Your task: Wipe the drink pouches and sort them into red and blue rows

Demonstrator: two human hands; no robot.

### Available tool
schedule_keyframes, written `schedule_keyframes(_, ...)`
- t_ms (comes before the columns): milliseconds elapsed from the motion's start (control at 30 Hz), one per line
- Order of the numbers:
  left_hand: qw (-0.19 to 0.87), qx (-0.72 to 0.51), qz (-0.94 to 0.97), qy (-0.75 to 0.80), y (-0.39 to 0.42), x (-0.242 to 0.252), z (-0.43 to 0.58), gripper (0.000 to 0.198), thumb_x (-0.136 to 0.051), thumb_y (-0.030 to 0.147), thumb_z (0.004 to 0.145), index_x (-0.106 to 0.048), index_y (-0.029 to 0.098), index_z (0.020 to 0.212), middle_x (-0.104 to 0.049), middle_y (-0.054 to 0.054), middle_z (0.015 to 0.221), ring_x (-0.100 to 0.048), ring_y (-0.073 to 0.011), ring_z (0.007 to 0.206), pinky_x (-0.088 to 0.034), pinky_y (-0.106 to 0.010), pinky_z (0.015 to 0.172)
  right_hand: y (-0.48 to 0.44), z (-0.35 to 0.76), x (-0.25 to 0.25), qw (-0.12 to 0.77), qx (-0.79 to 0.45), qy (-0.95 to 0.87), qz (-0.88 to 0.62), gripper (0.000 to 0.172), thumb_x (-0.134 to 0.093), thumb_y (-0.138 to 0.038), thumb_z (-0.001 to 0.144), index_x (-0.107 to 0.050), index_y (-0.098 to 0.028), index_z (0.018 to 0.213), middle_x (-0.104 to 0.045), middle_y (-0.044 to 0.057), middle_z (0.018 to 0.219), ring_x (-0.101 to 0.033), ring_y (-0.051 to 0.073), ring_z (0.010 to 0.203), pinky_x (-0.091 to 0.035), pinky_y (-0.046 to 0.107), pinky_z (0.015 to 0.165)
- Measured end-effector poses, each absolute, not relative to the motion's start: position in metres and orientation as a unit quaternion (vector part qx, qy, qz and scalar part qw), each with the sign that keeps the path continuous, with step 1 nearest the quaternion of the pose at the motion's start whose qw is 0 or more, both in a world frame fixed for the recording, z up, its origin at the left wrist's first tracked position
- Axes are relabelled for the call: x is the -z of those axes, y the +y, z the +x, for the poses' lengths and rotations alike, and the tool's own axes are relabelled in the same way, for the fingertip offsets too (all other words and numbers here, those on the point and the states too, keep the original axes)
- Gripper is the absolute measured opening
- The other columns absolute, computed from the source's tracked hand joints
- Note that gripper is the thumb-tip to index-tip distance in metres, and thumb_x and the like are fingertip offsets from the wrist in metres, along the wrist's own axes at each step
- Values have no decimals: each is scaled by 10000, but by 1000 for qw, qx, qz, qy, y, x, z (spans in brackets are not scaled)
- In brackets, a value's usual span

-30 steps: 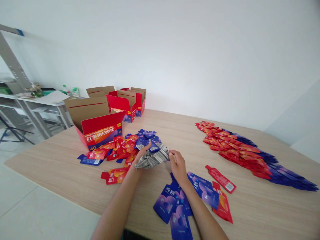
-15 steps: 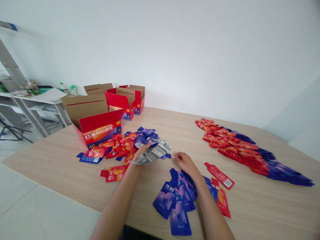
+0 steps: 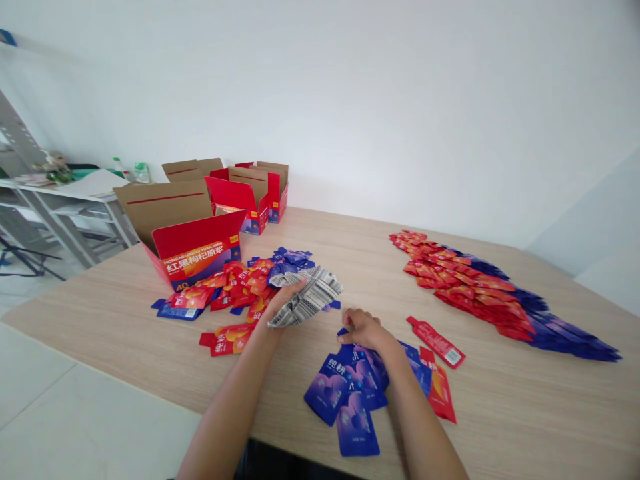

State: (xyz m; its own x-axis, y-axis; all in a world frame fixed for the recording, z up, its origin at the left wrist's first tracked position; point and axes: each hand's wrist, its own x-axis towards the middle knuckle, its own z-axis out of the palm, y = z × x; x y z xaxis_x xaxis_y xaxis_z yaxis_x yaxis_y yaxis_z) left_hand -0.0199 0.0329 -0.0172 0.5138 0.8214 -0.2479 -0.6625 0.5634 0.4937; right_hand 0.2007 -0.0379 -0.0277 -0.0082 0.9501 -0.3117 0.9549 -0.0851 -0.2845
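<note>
My left hand (image 3: 285, 300) is closed around a fan-shaped bundle (image 3: 313, 297) with black and white stripes; I cannot make out what it is made of. Close behind it lies a heap of red pouches (image 3: 235, 283) and blue pouches (image 3: 285, 263). My right hand (image 3: 363, 328) has its fingers curled at the narrow top of a blue pouch (image 3: 343, 332), pinching it. Several overlapping blue pouches (image 3: 327, 390) lie below that hand, partly hidden by the wrist. A red pouch (image 3: 440, 387) rests right of my forearm, and a narrow red pouch (image 3: 437, 342) lies beyond it.
An open red carton (image 3: 197, 243) stands at the left, with more open cartons (image 3: 240, 197) behind it. Long overlapping rows of red and blue pouches (image 3: 465, 283) stretch across the right of the wooden table (image 3: 240, 413). A single red pouch (image 3: 230, 340) lies by my left forearm.
My right hand has come down and toward me onto the top of the blue pouch. The striped bundle in my left hand is tilted more upright. The camera view has shifted slightly.
</note>
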Motion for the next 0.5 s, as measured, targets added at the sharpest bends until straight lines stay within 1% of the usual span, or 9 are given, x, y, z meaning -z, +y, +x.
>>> schedule_keyframes(67, 856, -415, 170, 257, 30, 13, -19, 303, -502, 174, 976, -691, 101, 1201, -793, -134, 963, -763, -272, 948, -594, -369, 879, -38, 198, 27, 1, 218, 684, 696, 347, -777, -343, 726, -637, -236, 1025, -637, 53, 1078, -554, 262, 1075, -355, 367, 917)
schedule_keyframes(133, 856, -407, 170, 267, 27, 8, -20, 309, -498, 203, 981, -697, 93, 1190, -790, -143, 982, -758, -279, 969, -590, -366, 882, -40, 194, 24, -3, 222, 696, 683, 424, -776, -409, 732, -641, -240, 1097, -637, 68, 1132, -558, 272, 1106, -364, 380, 944)
schedule_keyframes(167, 856, -410, 170, 265, 26, 5, -20, 312, -497, 210, 980, -700, 91, 1186, -789, -145, 990, -755, -286, 979, -588, -371, 886, -43, 191, 22, -3, 226, 704, 673, 527, -786, -464, 716, -634, -243, 1169, -622, 87, 1200, -547, 292, 1153, -364, 398, 972)
schedule_keyframes(200, 855, -414, 171, 263, 25, 3, -21, 313, -495, 216, 980, -703, 95, 1181, -790, -142, 992, -753, -292, 985, -587, -377, 889, -46, 186, 20, -1, 231, 714, 661, 683, -801, -528, 682, -602, -249, 1273, -582, 113, 1303, -512, 323, 1231, -352, 428, 1015)
schedule_keyframes(267, 849, -429, 168, 260, 24, 1, -24, 314, -490, 223, 981, -707, 105, 1174, -792, -133, 986, -750, -299, 993, -584, -392, 897, -53, 175, 17, 19, 250, 732, 634, 1056, -826, -638, 590, -433, -260, 1494, -393, 169, 1538, -344, 395, 1417, -263, 507, 1124)
schedule_keyframes(300, 843, -441, 167, 257, 24, 0, -25, 315, -485, 222, 981, -710, 108, 1170, -792, -131, 983, -749, -300, 996, -584, -396, 900, -56, 169, 16, 36, 263, 739, 620, 1202, -829, -672, 557, -319, -266, 1567, -262, 183, 1622, -225, 416, 1486, -189, 542, 1166)
schedule_keyframes(333, 837, -455, 165, 254, 25, 0, -26, 315, -481, 223, 981, -715, 113, 1162, -792, -131, 982, -749, -298, 997, -585, -395, 901, -59, 163, 15, 55, 277, 743, 607, 1298, -827, -696, 537, -221, -270, 1603, -133, 185, 1671, -104, 424, 1525, -111, 566, 1191)
schedule_keyframes(400, 825, -482, 163, 245, 26, 1, -28, 313, -478, 227, 980, -726, 130, 1144, -791, -131, 991, -749, -290, 1002, -588, -385, 903, -64, 153, 15, 89, 300, 742, 592, 1383, -824, -716, 519, -119, -272, 1622, 51, 176, 1691, 77, 424, 1538, 3, 594, 1199)
schedule_keyframes(500, 818, -501, 162, 231, 26, 3, -30, 307, -504, 229, 964, -724, 134, 1155, -789, -132, 1006, -750, -289, 1001, -593, -387, 909, -65, 143, 16, 117, 313, 739, 586, 1445, -839, -718, 486, -62, -277, 1622, 175, 162, 1672, 209, 419, 1507, 87, 610, 1183)
